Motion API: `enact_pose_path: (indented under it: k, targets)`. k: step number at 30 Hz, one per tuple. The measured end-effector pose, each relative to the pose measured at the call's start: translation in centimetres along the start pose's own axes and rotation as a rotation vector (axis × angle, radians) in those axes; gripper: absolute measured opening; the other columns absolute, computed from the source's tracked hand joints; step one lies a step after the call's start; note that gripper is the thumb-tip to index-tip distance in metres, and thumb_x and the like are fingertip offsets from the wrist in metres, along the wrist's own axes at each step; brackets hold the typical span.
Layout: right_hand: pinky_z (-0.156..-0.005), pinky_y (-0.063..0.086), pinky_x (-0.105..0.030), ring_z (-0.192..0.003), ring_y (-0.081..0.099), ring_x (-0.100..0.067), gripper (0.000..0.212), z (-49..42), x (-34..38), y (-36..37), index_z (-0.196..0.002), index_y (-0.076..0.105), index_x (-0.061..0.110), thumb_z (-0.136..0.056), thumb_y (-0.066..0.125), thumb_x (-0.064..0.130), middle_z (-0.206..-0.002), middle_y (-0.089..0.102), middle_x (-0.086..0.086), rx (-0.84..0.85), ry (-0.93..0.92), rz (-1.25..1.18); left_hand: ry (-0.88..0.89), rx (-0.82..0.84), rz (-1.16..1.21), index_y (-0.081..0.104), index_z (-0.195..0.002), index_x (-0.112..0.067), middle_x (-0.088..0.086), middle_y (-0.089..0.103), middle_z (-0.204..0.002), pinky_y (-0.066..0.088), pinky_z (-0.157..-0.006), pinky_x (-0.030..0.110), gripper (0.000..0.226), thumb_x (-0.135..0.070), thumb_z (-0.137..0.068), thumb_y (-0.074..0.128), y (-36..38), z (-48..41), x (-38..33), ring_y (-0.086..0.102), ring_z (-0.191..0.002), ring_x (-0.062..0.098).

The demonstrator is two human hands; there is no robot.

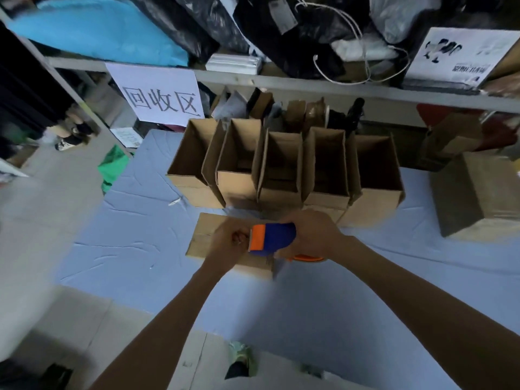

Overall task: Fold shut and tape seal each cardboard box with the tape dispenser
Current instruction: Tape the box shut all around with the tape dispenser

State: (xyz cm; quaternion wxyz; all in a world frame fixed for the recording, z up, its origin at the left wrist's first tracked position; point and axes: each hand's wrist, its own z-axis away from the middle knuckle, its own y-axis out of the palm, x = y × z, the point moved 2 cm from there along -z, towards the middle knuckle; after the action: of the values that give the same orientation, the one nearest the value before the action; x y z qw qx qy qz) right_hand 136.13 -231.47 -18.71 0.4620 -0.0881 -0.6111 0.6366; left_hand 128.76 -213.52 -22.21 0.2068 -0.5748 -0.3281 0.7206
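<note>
Taping seems to be going on at the closed box (202, 237), which is lying flat on the blue cloth (126, 235); right hand (312, 235) is gripping the tape dispenser (273, 237), fingers wrapped round it, over that box's right end; left hand (228, 246) is sitting on the box top at the dispenser's orange edge, fingers curled, whether pinching tape too blurred to tell. Five open boxes (281, 170) are standing in a row just behind the closed box, flaps up, so most of the job is likely remaining; a larger box (472, 198) is sitting shut, well right of it
</note>
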Motion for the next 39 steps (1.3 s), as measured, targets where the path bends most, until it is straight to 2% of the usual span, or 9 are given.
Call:
enact_pose_path:
  k: [4,7,10,14,17,23,29,34,39]
  targets:
    - [-0.071,0.040,-0.017,-0.084,0.057,-0.005,0.054,0.0,0.2,-0.2,-0.107,0.061,0.028,-0.066,0.074,0.060,-0.098,0.067,0.009,-0.015,-0.035,-0.013,-0.051,-0.024,-0.044,0.040,-0.051,-0.025,-0.011,0.040,-0.050,0.034,-0.053,0.011,0.045,0.010,-0.078,0.050,-0.2,0.4,-1.4,0.048,-0.054,-0.003]
    - [-0.067,0.039,-0.014,-0.081,0.058,-0.005,0.050,0.3,0.3,-0.1,-0.104,0.062,0.026,-0.068,0.074,0.057,-0.093,0.068,0.008,-0.034,-0.052,-0.035,-0.063,-0.011,-0.058,0.045,-0.053,-0.024,-0.012,0.044,-0.052,0.033,-0.053,0.010,0.042,0.008,-0.080,0.051,-0.2,0.2,-1.2,0.047,-0.052,0.001]
    - [-0.073,0.042,-0.018,-0.086,0.061,-0.008,0.050,0.6,0.2,-0.1,-0.109,0.061,0.024,-0.071,0.074,0.054,-0.096,0.069,0.006,-0.028,-0.053,-0.068,-0.093,0.002,-0.079,0.056,-0.065,-0.019,-0.015,0.050,-0.061,0.035,-0.054,0.004,0.031,0.005,-0.084,0.051,0.0,0.4,-1.1,0.046,-0.057,0.003]
    - [-0.073,0.039,-0.018,-0.089,0.060,-0.009,0.054,0.5,0.4,-0.3,-0.115,0.058,0.022,-0.074,0.072,0.053,-0.102,0.068,0.004,-0.023,-0.056,-0.044,-0.125,0.021,-0.039,0.065,-0.076,-0.012,-0.007,0.058,-0.068,0.037,-0.056,0.008,0.023,0.004,-0.085,0.051,0.0,0.2,-0.4,0.050,-0.063,0.006]
    - [-0.073,0.039,-0.018,-0.088,0.060,-0.008,0.054,0.3,0.6,-0.4,-0.115,0.058,0.021,-0.074,0.072,0.054,-0.101,0.068,0.004,-0.019,-0.051,-0.017,-0.129,0.022,-0.031,0.067,-0.076,-0.015,-0.005,0.061,-0.073,0.043,-0.064,0.019,0.025,0.003,-0.084,0.052,0.1,0.0,0.0,0.054,-0.069,0.009]
    - [-0.066,0.033,-0.012,-0.089,0.056,-0.006,0.055,1.0,-0.3,-0.1,-0.118,0.056,0.023,-0.074,0.072,0.054,-0.104,0.065,0.007,-0.008,-0.026,-0.041,-0.129,0.001,-0.045,0.067,-0.083,-0.012,-0.007,0.058,-0.075,0.037,-0.059,0.011,0.017,0.003,-0.083,0.060,0.5,0.0,0.1,0.051,-0.066,0.003]
    - [-0.074,0.040,-0.019,-0.092,0.058,-0.007,0.057,3.8,-4.3,-0.2,-0.117,0.056,0.030,-0.070,0.074,0.055,-0.104,0.065,0.010,0.014,0.073,-0.095,-0.119,-0.019,0.053,0.072,-0.077,-0.013,-0.010,0.064,-0.077,0.042,-0.064,0.013,0.017,0.003,-0.080,0.065,0.6,0.0,0.2,0.058,-0.077,0.002]
    - [-0.075,0.039,-0.020,-0.089,0.052,-0.006,0.060,5.4,-6.2,-0.6,-0.118,0.057,0.028,-0.067,0.078,0.052,-0.109,0.064,0.008,0.038,0.121,-0.064,-0.128,-0.031,0.054,0.069,-0.073,-0.021,-0.013,0.061,-0.079,0.041,-0.062,0.015,0.028,0.003,-0.084,0.060,0.8,0.1,0.0,0.056,-0.078,0.007]
    - [-0.074,0.036,-0.019,-0.088,0.049,-0.004,0.060,4.8,-6.0,-0.6,-0.119,0.055,0.029,-0.068,0.077,0.053,-0.111,0.064,0.008,0.046,0.101,0.008,-0.119,-0.019,0.044,0.070,-0.076,-0.017,-0.015,0.059,-0.076,0.038,-0.059,0.011,0.021,0.001,-0.083,0.063,0.7,0.3,-0.3,0.053,-0.073,0.004]
